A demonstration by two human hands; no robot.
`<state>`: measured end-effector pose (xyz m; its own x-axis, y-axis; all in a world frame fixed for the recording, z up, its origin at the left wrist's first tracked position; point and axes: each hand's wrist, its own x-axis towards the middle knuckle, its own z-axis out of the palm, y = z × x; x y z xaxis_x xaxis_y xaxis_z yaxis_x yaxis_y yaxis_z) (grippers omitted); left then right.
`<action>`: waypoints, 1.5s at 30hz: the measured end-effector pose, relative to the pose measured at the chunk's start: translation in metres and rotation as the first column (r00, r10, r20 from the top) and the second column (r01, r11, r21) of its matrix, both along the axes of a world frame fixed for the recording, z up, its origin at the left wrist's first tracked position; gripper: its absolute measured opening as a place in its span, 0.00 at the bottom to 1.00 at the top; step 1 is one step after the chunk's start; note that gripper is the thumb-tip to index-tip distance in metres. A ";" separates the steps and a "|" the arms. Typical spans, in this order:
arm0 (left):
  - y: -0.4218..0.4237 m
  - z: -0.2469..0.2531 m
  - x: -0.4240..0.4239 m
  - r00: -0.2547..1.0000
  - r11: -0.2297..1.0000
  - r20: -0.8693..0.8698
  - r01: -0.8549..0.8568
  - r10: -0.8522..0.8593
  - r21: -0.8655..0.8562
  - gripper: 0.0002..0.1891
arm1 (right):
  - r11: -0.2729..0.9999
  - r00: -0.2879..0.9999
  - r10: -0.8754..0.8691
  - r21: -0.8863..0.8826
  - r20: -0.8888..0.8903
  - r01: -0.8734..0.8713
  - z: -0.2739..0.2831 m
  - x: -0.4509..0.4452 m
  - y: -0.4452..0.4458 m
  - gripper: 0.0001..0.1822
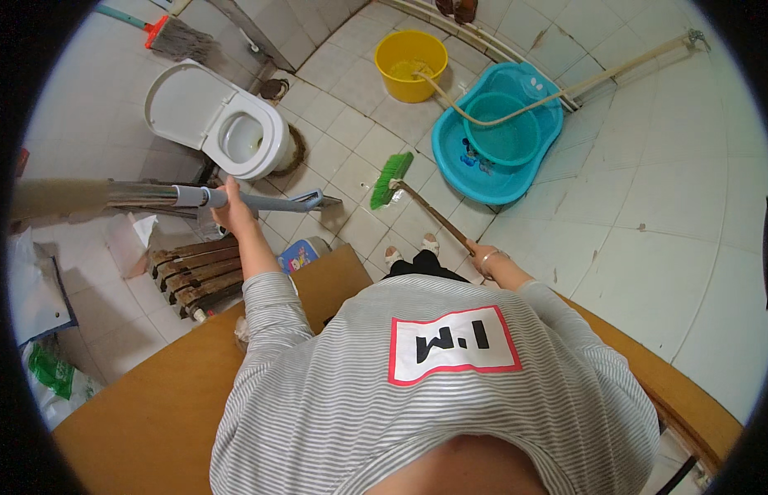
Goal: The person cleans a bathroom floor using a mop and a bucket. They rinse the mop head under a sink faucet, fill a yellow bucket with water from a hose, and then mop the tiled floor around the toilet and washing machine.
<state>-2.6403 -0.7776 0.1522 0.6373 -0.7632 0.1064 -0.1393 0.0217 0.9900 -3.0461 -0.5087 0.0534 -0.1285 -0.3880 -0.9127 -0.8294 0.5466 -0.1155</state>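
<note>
My left hand (233, 210) grips the grey plastic part of a metal-handled squeegee or mop (272, 203). Its flat head (330, 202) is over the floor between the toilet and the broom, partly seen edge-on. With my right hand (488, 260), which wears a bracelet, I hold the brown stick of a broom (442, 216). The broom's green bristle head (391, 180) rests on wet-looking white floor tiles (353, 176) ahead of my feet. My feet, in white sandals (429, 244), stand just behind it.
A white toilet (278, 142) with raised lid stands left. Ahead is a yellow bucket (415, 86) with a hose (495, 122) in it. A blue baby bath (452, 176) holding a teal basin (504, 133) sits right. A radiator (198, 272) and wooden door (142, 396) lie left.
</note>
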 end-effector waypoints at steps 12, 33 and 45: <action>0.010 0.005 -0.008 0.994 0.992 0.020 -0.106 0.105 0.066 0.11 | 0.834 0.888 -0.383 -0.317 0.256 0.451 -0.070 -0.039 -0.051 0.25; -0.139 0.018 0.011 1.000 1.000 -0.022 -0.013 0.014 0.023 0.10 | 0.898 0.983 0.179 -0.405 -0.027 -0.175 -0.079 0.010 -0.345 0.18; -0.187 0.010 0.000 0.994 0.983 -0.068 0.099 -0.090 0.153 0.11 | 0.919 0.990 0.050 -0.393 0.135 0.007 -0.075 0.046 -0.464 0.16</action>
